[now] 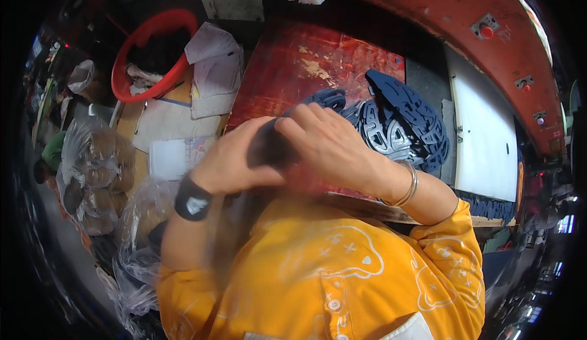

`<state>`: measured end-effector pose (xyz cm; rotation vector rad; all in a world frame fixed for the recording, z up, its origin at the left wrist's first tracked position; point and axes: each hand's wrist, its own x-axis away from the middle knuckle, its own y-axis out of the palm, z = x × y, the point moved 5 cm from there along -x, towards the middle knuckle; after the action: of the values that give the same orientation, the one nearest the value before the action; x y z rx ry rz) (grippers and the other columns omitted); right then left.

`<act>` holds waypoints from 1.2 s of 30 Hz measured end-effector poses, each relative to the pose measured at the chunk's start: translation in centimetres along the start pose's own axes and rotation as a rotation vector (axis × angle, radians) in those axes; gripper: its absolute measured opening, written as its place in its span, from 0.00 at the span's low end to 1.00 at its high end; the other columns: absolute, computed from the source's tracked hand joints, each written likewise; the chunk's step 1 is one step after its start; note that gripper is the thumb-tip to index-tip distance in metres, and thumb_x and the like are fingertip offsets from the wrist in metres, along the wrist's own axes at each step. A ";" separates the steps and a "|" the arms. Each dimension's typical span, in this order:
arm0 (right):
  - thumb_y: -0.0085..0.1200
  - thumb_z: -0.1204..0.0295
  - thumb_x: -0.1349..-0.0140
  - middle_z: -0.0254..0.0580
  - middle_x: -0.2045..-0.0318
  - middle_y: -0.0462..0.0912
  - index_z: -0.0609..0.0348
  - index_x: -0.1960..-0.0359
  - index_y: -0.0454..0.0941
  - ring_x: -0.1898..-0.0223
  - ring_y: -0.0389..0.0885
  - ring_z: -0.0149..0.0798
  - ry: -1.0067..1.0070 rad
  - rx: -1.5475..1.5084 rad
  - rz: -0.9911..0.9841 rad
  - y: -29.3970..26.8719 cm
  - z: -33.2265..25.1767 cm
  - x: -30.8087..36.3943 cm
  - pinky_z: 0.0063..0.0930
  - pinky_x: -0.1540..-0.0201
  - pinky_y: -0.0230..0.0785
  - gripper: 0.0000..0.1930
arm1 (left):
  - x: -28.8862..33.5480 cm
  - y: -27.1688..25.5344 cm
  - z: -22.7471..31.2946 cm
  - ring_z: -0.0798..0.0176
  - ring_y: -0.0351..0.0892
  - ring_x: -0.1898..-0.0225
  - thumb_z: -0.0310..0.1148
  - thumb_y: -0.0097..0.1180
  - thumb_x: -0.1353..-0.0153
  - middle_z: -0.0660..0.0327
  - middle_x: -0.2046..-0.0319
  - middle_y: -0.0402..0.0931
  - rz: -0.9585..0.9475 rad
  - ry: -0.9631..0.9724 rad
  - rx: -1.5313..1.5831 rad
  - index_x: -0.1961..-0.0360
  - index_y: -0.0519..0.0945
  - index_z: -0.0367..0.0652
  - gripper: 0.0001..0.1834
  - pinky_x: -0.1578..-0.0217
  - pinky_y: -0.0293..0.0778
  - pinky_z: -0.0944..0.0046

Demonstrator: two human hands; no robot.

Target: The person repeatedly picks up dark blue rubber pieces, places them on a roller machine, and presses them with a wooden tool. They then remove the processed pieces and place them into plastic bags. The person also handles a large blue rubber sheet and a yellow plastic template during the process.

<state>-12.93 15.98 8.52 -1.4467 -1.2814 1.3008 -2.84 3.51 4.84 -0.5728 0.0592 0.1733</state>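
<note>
Both hands are close together in front of my body, over the near edge of a worn red board [278, 74]. My left hand [235, 159] is closed round a dark, blurred piece [267, 147], its thumb along the lower side. My right hand [330, 141] has its fingers curled over the other side of the same piece. Motion and the fingers hide its exact shape. Just beyond my right hand lies a pile of dark blue cut-out pieces [413, 117] with curved slots, flat and flexible-looking. Some shine silvery grey in the light.
At the right stands a red machine frame [452, 16] with red buttons, beside a white slab [486, 138]. A red basin [125, 52], papers [214, 65] and a white pad [168, 159] are at the left. Clear plastic bags [95, 169] with brownish round things stand farther left.
</note>
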 end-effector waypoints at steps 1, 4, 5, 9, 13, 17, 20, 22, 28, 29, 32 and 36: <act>0.71 0.66 0.64 0.47 0.51 0.73 0.58 0.46 0.67 0.47 0.72 0.46 0.025 0.054 0.052 -0.1 0.7 -0.1 0.39 0.48 0.65 0.39 | 0.5 0.2 1.1 0.47 0.75 0.47 0.39 0.64 0.46 0.47 0.51 0.75 0.099 -0.004 -0.188 0.45 0.71 0.39 0.29 0.48 0.72 0.55; 0.73 0.65 0.65 0.53 0.35 0.61 0.51 0.35 0.62 0.32 0.55 0.56 0.086 0.104 0.012 -1.9 3.7 0.1 0.57 0.32 0.46 0.49 | 0.4 0.7 2.4 0.44 0.77 0.51 0.32 0.69 0.56 0.46 0.53 0.76 0.092 -0.083 -0.245 0.45 0.71 0.40 0.34 0.51 0.73 0.53; 0.72 0.60 0.62 0.53 0.35 0.60 0.52 0.36 0.63 0.32 0.56 0.57 0.123 0.146 -0.129 -1.9 4.8 -0.2 0.54 0.31 0.46 0.47 | 0.3 0.7 2.6 0.45 0.78 0.52 0.30 0.69 0.56 0.47 0.54 0.76 0.068 -0.100 -0.240 0.45 0.71 0.40 0.34 0.52 0.74 0.53; 0.74 0.64 0.63 0.56 0.39 0.66 0.57 0.35 0.60 0.36 0.64 0.56 0.111 -0.223 -0.198 -3.2 5.7 0.8 0.43 0.34 0.57 0.50 | 1.3 -1.1 3.7 0.46 0.80 0.57 0.29 0.69 0.58 0.51 0.58 0.79 0.191 0.170 -0.266 0.46 0.72 0.40 0.33 0.54 0.75 0.54; 0.73 0.67 0.60 0.55 0.46 0.74 0.59 0.40 0.65 0.43 0.71 0.55 0.013 -0.384 0.100 -1.3 5.4 1.7 0.39 0.42 0.67 0.43 | 2.1 -0.2 0.4 0.44 0.71 0.45 0.34 0.71 0.58 0.50 0.46 0.70 0.163 0.042 -0.508 0.39 0.66 0.45 0.43 0.46 0.68 0.51; 0.71 0.69 0.57 0.56 0.45 0.72 0.58 0.37 0.63 0.44 0.72 0.58 0.312 -0.617 -0.147 2.3 8.6 3.5 0.38 0.44 0.68 0.42 | 3.9 -0.7 -4.2 0.46 0.63 0.37 0.30 0.76 0.66 0.48 0.40 0.64 0.214 -0.375 -0.012 0.34 0.60 0.44 0.55 0.38 0.62 0.51; 0.72 0.70 0.59 0.56 0.40 0.67 0.60 0.34 0.59 0.38 0.68 0.54 0.236 -0.751 0.034 2.1 8.9 4.1 0.38 0.37 0.63 0.47 | 3.8 -0.5 -3.7 0.48 0.68 0.39 0.29 0.77 0.67 0.48 0.43 0.69 0.251 -0.223 -0.235 0.36 0.64 0.43 0.52 0.40 0.65 0.52; 0.76 0.67 0.60 0.50 0.34 0.61 0.61 0.30 0.50 0.33 0.61 0.45 0.066 -0.668 0.256 1.2 8.1 4.3 0.36 0.32 0.53 0.56 | 3.4 -0.3 -2.6 0.49 0.74 0.46 0.28 0.77 0.67 0.49 0.50 0.74 0.416 -0.043 -0.492 0.40 0.69 0.42 0.48 0.43 0.68 0.52; 0.76 0.68 0.61 0.53 0.33 0.60 0.60 0.29 0.47 0.32 0.59 0.48 0.163 -0.877 0.089 3.7 7.7 4.1 0.37 0.31 0.52 0.58 | 1.6 0.9 -4.3 0.47 0.76 0.50 0.37 0.81 0.73 0.51 0.51 0.75 0.403 -0.251 -0.147 0.43 0.71 0.42 0.50 0.49 0.72 0.52; 0.75 0.69 0.61 0.54 0.34 0.61 0.59 0.29 0.48 0.33 0.60 0.49 0.174 -0.864 0.065 3.9 7.8 4.1 0.37 0.32 0.54 0.58 | 1.6 0.9 -3.6 0.47 0.76 0.51 0.37 0.81 0.72 0.51 0.52 0.75 0.411 -0.113 -0.211 0.43 0.71 0.43 0.49 0.49 0.72 0.53; 0.74 0.70 0.61 0.52 0.40 0.69 0.58 0.32 0.57 0.38 0.69 0.49 0.166 -0.745 0.266 3.3 8.1 4.5 0.36 0.36 0.61 0.52 | 2.2 0.4 -2.4 0.50 0.78 0.54 0.37 0.80 0.71 0.52 0.55 0.77 0.468 0.065 -0.437 0.43 0.71 0.45 0.48 0.53 0.75 0.56; 0.76 0.68 0.62 0.55 0.38 0.63 0.59 0.30 0.51 0.36 0.63 0.52 0.216 -0.792 0.169 4.1 7.6 4.7 0.38 0.34 0.56 0.57 | 1.8 1.0 -2.8 0.49 0.78 0.55 0.36 0.80 0.70 0.52 0.55 0.76 0.261 0.025 -0.272 0.41 0.70 0.40 0.50 0.54 0.74 0.54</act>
<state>-19.90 19.36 2.46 -2.2043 -1.6379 0.7080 -1.28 3.09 1.77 -0.8387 0.1364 0.4322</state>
